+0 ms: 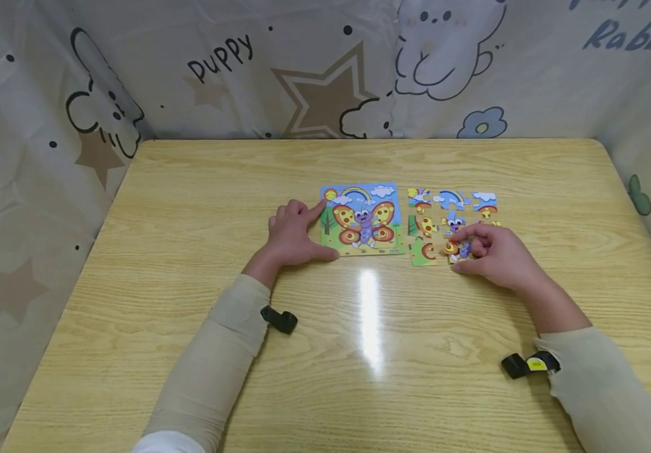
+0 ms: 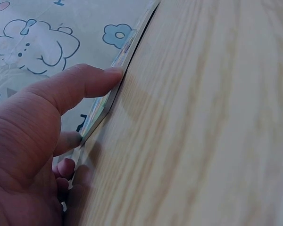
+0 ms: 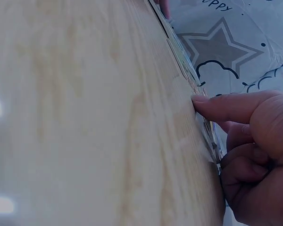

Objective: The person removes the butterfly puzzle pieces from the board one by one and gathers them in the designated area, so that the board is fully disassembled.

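Observation:
A square butterfly jigsaw board (image 1: 364, 217) lies flat on the table, picture side up. My left hand (image 1: 293, 236) rests at its left side, index finger at the upper left corner and thumb on the lower edge; the left wrist view shows the thumb (image 2: 101, 82) against the board's edge. To the right lie cut puzzle pieces (image 1: 423, 226) in rows, with small gaps between them. My right hand (image 1: 498, 257) pinches the bottom middle piece (image 1: 457, 253) between thumb and index finger, its other fingers curled in. This hand partly covers the pieces at the lower right.
The wood-grain table (image 1: 359, 390) reflects a bright light streak in front of the board. A patterned cloth (image 1: 235, 100) hangs behind the table and along its sides. Small black cameras (image 1: 281, 319) are strapped to both wrists.

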{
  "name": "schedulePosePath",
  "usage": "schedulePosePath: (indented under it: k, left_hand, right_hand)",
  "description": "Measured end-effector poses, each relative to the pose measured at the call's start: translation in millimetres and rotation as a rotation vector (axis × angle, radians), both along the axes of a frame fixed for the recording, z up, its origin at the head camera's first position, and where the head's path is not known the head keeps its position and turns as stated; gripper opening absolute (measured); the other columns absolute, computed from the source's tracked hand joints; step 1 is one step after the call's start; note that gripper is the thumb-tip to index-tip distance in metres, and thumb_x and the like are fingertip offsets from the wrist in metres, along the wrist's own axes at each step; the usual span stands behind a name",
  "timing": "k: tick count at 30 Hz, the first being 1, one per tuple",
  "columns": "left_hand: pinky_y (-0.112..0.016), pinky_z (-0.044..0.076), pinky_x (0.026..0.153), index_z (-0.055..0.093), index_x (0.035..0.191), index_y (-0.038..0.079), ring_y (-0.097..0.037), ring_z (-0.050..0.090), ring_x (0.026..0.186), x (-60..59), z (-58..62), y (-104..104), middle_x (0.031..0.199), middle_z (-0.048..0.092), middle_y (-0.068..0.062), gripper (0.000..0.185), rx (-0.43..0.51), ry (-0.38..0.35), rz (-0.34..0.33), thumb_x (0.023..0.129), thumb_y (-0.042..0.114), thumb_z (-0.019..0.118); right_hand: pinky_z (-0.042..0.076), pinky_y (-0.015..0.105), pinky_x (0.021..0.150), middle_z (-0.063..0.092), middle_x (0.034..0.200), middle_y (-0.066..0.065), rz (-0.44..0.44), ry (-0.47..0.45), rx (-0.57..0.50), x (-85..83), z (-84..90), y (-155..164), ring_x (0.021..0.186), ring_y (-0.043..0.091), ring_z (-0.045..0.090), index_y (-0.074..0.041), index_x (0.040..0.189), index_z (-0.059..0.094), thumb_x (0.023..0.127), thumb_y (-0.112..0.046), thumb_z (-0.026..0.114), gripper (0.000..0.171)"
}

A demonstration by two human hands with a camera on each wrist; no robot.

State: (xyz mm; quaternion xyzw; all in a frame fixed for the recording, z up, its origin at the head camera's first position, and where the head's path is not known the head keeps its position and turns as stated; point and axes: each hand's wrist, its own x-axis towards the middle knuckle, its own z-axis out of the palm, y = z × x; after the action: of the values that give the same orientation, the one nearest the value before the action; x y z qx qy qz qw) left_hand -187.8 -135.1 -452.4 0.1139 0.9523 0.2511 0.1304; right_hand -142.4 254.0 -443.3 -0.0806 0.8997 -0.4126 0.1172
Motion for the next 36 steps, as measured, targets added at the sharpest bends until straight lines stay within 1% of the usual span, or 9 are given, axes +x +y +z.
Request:
schedulePosePath:
  k: [6, 11, 19, 29, 36]
  left_hand:
    - [-0.042, 0.022, 0.088, 0.027, 0.159, 0.029, -0.026, 0.029, 0.106, -0.1, -1.0, -0.8, 0.115, 0.033, -0.005, 0.114, -0.001, 0.0, 0.0, 0.066, 0.065, 0.083]
    - [-0.042, 0.022, 0.088, 0.028, 0.159, 0.029, -0.026, 0.029, 0.106, 0.0, -1.1, -1.0, 0.115, 0.033, -0.005, 0.114, 0.003, -0.003, 0.003, 0.066, 0.065, 0.083]
    - [-0.042, 0.022, 0.088, 0.027, 0.159, 0.029, -0.026, 0.029, 0.108, 0.6, -1.9, -2.6, 0.117, 0.034, -0.006, 0.114, 0.007, -0.007, 0.005, 0.066, 0.066, 0.083]
    - [-0.043, 0.021, 0.088, 0.028, 0.159, 0.029, -0.027, 0.029, 0.107, -0.2, -4.6, -4.2, 0.115, 0.034, -0.005, 0.113, 0.008, 0.011, -0.004, 0.067, 0.067, 0.081]
    - [-0.043, 0.021, 0.088, 0.028, 0.159, 0.029, -0.026, 0.029, 0.106, -1.2, -4.0, -1.9, 0.115, 0.033, -0.006, 0.113, -0.014, 0.022, -0.016, 0.067, 0.068, 0.08]
  right_hand:
    - [0.033, 0.029, 0.073, 0.033, 0.067, 0.002, 0.031, -0.053, -0.019, -3.8, 1.3, -1.6, 0.063, 0.017, 0.033, -0.002, 0.113, 0.067, 0.076, -0.016, 0.09, 0.046]
    - [0.033, 0.029, 0.074, 0.033, 0.067, 0.001, 0.033, -0.066, -0.011, -5.5, 1.1, -1.9, 0.064, 0.018, 0.034, -0.002, 0.114, 0.067, 0.076, -0.018, 0.09, 0.047]
    - [0.033, 0.028, 0.073, 0.034, 0.066, 0.001, 0.029, -0.035, -0.021, -5.4, -2.9, -4.1, 0.063, 0.017, 0.034, -0.003, 0.111, 0.069, 0.075, -0.019, 0.09, 0.045]
    - [0.033, 0.029, 0.072, 0.035, 0.067, 0.001, 0.015, -0.038, -0.007, -4.6, -5.5, -5.2, 0.062, 0.017, 0.034, -0.004, 0.11, 0.069, 0.076, -0.021, 0.09, 0.044]
    - [0.033, 0.031, 0.066, 0.038, 0.068, 0.003, -0.03, -0.025, -0.013, -2.0, -3.8, -5.1, 0.063, 0.018, 0.036, -0.005, 0.112, 0.069, 0.079, -0.023, 0.088, 0.042]
